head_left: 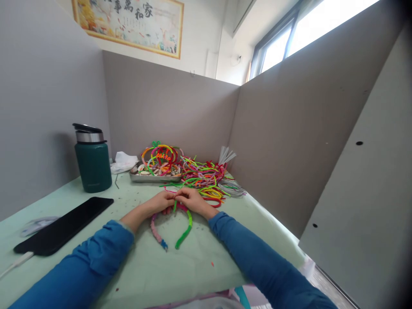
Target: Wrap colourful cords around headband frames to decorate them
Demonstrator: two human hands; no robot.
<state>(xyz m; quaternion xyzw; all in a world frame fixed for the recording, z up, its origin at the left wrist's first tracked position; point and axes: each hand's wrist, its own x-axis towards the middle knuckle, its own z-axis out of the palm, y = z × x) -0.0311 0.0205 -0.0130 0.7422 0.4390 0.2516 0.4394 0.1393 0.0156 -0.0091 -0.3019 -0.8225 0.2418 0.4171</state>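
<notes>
A headband (156,231) wrapped in fuzzy pipe cleaners lies on the table with its two ends toward me. One leg is pink with a blue tip, the other bright green. My left hand (162,201) is closed around the top of its arch. Beside it, my right hand (190,200) pinches at the same spot, fingertips meeting those of the left. A short green pipe cleaner (175,206) sticks down between the hands, and a thin pink strand shows just behind them. The fingers hide exactly what is pinched.
Behind my hands stand a metal tray (156,178) with finished headbands and small pieces, and a heap of colourful pipe cleaners (206,174). On the left are a green bottle (93,165), white tissue (125,162) and a black phone (66,225) on a cable. Grey partitions (170,103) enclose the table.
</notes>
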